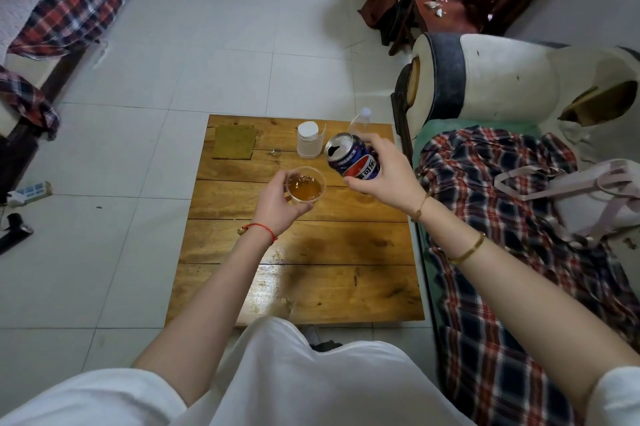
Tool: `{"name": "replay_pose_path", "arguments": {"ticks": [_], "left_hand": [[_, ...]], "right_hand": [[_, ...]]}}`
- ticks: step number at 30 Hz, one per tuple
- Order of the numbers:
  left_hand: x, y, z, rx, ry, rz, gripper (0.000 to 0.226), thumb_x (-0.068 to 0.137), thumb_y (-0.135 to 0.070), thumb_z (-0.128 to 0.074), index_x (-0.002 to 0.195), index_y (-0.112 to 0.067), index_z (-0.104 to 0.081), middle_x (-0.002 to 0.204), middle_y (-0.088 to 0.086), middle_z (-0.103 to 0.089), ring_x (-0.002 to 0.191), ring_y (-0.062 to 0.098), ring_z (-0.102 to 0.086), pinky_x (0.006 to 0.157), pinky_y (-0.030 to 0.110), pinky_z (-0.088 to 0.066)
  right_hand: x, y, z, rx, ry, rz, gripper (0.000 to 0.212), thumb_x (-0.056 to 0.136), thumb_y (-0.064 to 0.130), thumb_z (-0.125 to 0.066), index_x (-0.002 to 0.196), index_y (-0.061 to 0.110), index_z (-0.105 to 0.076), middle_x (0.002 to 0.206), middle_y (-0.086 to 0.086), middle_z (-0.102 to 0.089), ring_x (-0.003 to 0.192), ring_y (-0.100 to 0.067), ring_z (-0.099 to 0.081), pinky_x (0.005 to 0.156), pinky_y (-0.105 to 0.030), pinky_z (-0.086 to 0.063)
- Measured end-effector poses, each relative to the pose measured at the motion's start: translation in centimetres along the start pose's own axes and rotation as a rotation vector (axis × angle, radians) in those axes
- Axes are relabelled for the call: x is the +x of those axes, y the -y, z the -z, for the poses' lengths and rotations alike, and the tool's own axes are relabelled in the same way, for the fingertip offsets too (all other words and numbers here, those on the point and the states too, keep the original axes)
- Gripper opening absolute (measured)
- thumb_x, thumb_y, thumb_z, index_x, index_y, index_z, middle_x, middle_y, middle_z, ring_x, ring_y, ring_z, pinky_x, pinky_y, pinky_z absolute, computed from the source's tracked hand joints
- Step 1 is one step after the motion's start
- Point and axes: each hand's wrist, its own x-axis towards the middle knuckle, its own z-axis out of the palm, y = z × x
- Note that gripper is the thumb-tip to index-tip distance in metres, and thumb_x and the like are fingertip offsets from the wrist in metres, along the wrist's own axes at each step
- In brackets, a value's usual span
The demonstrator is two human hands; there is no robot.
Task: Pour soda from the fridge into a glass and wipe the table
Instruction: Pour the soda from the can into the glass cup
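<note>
Blue soda can [353, 158] in my right hand [384, 176], grip wrapped round it, long axis tilted, mouth facing left toward the glass [306, 187]. Left hand [277, 205] grips the part-filled glass over the counter [311, 245], just beside.

I count one soda can [353, 158] in my right grip, one glass [306, 187] in my left, and beyond them one tissue roll [308, 140], one plastic bottle [360, 122], one cloth [235, 141].
</note>
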Motion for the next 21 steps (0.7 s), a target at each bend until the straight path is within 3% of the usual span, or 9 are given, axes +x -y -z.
{"name": "replay_pose_path", "arguments": {"ticks": [4, 6, 9, 12, 14, 17, 21], "left_hand": [[0.8, 0.5, 0.6, -0.039, -0.014, 0.027, 0.069, 0.067, -0.016, -0.087, 0.127, -0.012, -0.053, 0.12, -0.002, -0.059, 0.11, 0.013, -0.056, 0.093, 0.025, -0.05], [1.1, 1.1, 0.8, -0.042, -0.02, 0.046, 0.069, 0.068, -0.016, -0.087, 0.128, -0.013, -0.052, 0.121, -0.002, -0.059, 0.109, 0.011, -0.055, 0.091, 0.02, -0.049], [1.3, 2.3, 1.0, -0.061, -0.036, 0.075, 0.068, 0.069, -0.014, -0.086, 0.127, -0.014, -0.052, 0.119, -0.005, -0.057, 0.107, 0.008, -0.053, 0.08, 0.006, -0.042], [1.3, 4.3, 0.8, -0.068, -0.049, 0.107, 0.065, 0.07, -0.015, -0.086, 0.125, -0.016, -0.053, 0.117, -0.008, -0.057, 0.107, 0.009, -0.055, 0.079, 0.004, -0.042], [1.4, 6.0, 0.5, -0.066, -0.06, 0.131, 0.065, 0.069, -0.016, -0.087, 0.124, -0.018, -0.053, 0.116, -0.008, -0.057, 0.107, 0.01, -0.056, 0.082, 0.009, -0.045], [1.7, 8.7, -0.3, -0.065, -0.06, 0.176, 0.066, 0.069, -0.015, -0.087, 0.125, -0.019, -0.053, 0.117, -0.007, -0.057, 0.107, 0.012, -0.057, 0.089, 0.022, -0.05], [2.0, 12.4, -2.1, -0.082, -0.049, 0.207, 0.06, 0.07, -0.015, -0.086, 0.119, -0.023, -0.052, 0.115, -0.005, -0.059, 0.109, 0.015, -0.059, 0.092, 0.027, -0.051]], "right_hand": [[0.2, -1.3, -1.2, 0.171, -0.01, -0.08, 0.071, 0.072, 0.04, -0.081, 0.131, 0.022, -0.046, 0.128, 0.003, -0.058, 0.117, -0.013, -0.055, 0.099, -0.028, -0.046], [0.1, -2.1, -2.1, 0.218, -0.01, -0.112, 0.071, 0.071, 0.04, -0.081, 0.131, 0.023, -0.046, 0.129, 0.006, -0.058, 0.12, -0.011, -0.054, 0.103, -0.028, -0.044], [-0.1, -3.1, -3.7, 0.271, -0.011, -0.186, 0.07, 0.072, 0.034, -0.082, 0.131, 0.022, -0.045, 0.13, 0.006, -0.058, 0.119, -0.008, -0.052, 0.1, -0.019, -0.039], [-0.4, -4.5, -5.8, 0.32, 0.006, -0.271, 0.067, 0.072, 0.028, -0.083, 0.128, 0.02, -0.046, 0.125, 0.007, -0.059, 0.115, -0.007, -0.052, 0.093, -0.01, -0.036], [-0.6, -5.9, -7.4, 0.349, 0.023, -0.316, 0.066, 0.072, 0.023, -0.083, 0.127, 0.018, -0.046, 0.121, 0.008, -0.057, 0.113, -0.006, -0.052, 0.091, -0.009, -0.037], [-0.9, -8.1, -10.3, 0.385, 0.051, -0.37, 0.066, 0.072, 0.02, -0.083, 0.127, 0.016, -0.046, 0.124, 0.005, -0.058, 0.114, -0.009, -0.053, 0.097, -0.019, -0.041], [-1.5, -11.1, -14.4, 0.461, 0.097, -0.447, 0.064, 0.075, 0.011, -0.081, 0.128, 0.011, -0.045, 0.123, 0.005, -0.055, 0.109, -0.002, -0.052, 0.085, 0.002, -0.037]]}}
